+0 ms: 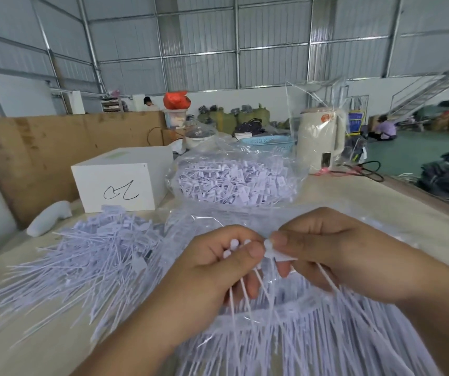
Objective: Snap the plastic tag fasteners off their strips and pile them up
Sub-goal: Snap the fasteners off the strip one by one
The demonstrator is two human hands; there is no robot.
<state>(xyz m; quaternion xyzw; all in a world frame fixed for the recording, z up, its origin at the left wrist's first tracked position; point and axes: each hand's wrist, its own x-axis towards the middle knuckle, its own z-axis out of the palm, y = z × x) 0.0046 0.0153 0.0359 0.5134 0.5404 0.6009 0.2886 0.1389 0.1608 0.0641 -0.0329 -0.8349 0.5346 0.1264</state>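
Both hands are up over the table (381, 213), working one strip of fasteners (247, 246): the left hand (218, 264) grips the strip's row of white heads, thin tails hanging below, while the right hand (326, 248) pinches a single fastener (275, 252) at the end between thumb and forefinger. That looks like the snap itself. Next comes a sharp twist away from the strip, then a drop onto the loose pile (87, 248) to the left.

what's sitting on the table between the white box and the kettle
In the head view, a clear plastic bag heaped with white tag fasteners lies between the white box and the kettle.
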